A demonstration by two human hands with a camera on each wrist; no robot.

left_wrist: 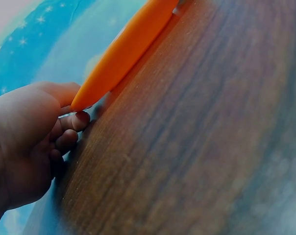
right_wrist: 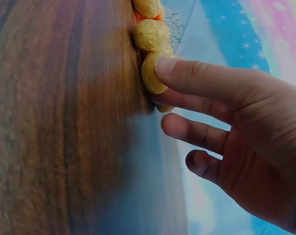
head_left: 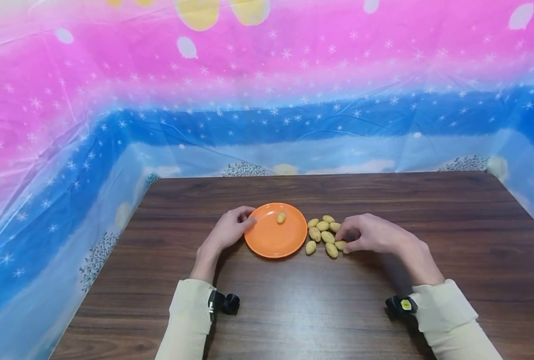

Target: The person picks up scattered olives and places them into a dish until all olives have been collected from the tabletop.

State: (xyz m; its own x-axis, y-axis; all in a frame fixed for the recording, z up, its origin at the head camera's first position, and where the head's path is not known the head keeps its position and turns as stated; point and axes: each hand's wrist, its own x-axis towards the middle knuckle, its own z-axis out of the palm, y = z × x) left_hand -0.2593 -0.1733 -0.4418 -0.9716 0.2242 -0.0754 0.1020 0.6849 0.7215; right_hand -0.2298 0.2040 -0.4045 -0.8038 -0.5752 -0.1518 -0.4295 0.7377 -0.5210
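My left hand [head_left: 227, 229] pinches the left rim of a round orange plate [head_left: 267, 242]; in the left wrist view the thumb lies over the plate's edge [left_wrist: 123, 54] with fingers below. One small yellow oval piece [head_left: 281, 218] lies on the plate. To the plate's right, several similar pieces [head_left: 327, 237] with wrinkled skins sit in a loose cluster. At the cluster's right side, my right hand [head_left: 375, 234] pinches one yellow oval piece [right_wrist: 152, 76] between thumb and index finger. That piece is still low by the table, and its far side is hidden.
The dark wooden table [head_left: 276, 305] reaches back to a pink and blue patterned cloth [head_left: 267, 120] hanging behind and at both sides. Each wrist bears a small black camera, a left one [head_left: 223, 303] and a right one [head_left: 401, 305], close above the tabletop.
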